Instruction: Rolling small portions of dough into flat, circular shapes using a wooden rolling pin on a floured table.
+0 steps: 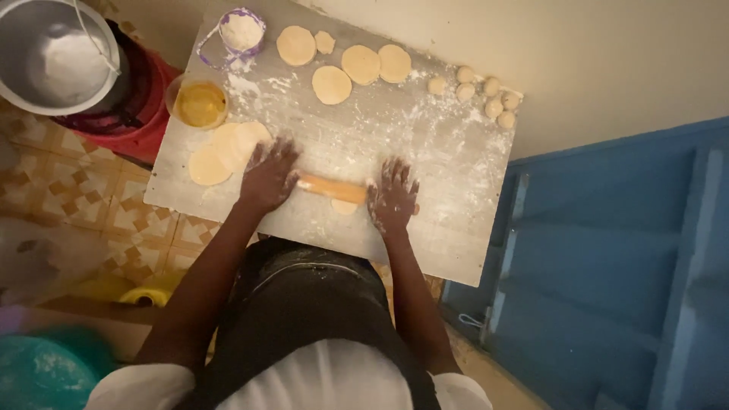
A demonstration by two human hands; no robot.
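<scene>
I see both hands, left hand (269,176) and right hand (392,199), pressing flat with fingers spread on the rolling pin (332,188); a dough piece (344,206) lies under it, between them, on the floured bench (456,167).

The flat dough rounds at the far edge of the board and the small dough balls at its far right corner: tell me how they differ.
The flat dough rounds are pressed thin and wide; the dough balls are plump and much smaller. The rounds are spread in a loose row, some overlapping; the balls huddle in a tight cluster. Both are pale, lie on the floured board, and are out of reach of either hand.
</scene>
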